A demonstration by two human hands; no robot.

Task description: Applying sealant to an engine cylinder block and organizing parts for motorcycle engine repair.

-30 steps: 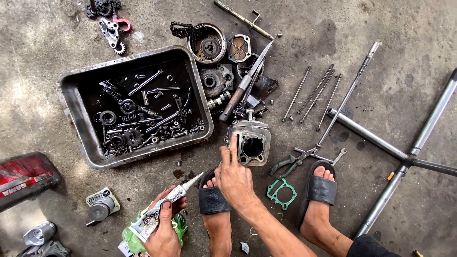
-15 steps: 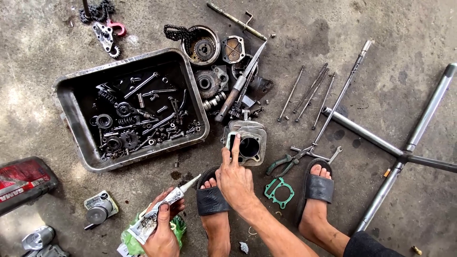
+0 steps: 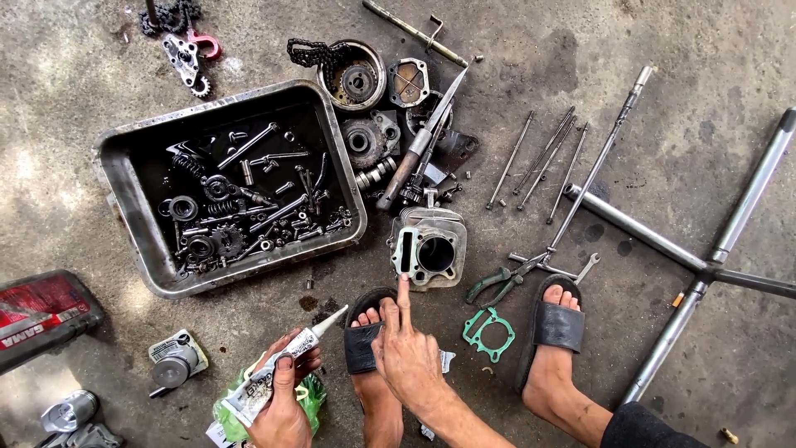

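A grey metal engine cylinder block (image 3: 431, 245) with a round bore lies on the concrete in front of my feet. My right hand (image 3: 408, 353) points its index finger forward, the fingertip touching the block's near edge. My left hand (image 3: 282, 406) is shut on a white sealant tube (image 3: 278, 373) with a long nozzle aimed up and right, held over a green bag (image 3: 307, 396). A green gasket (image 3: 489, 332) lies between my two sandalled feet.
A metal tray (image 3: 133, 207) with several bolts, springs and gears sits at the left. Clutch parts and a chain (image 3: 356, 79) lie behind the block. Long studs (image 3: 543, 158), pliers (image 3: 497, 286), a cross wrench (image 3: 705, 265), a red can (image 3: 41, 315) and a small piston (image 3: 174, 365) lie around.
My right index finger has slid from the block's top face back to its near edge. The left hand still holds the tube in about the same place.
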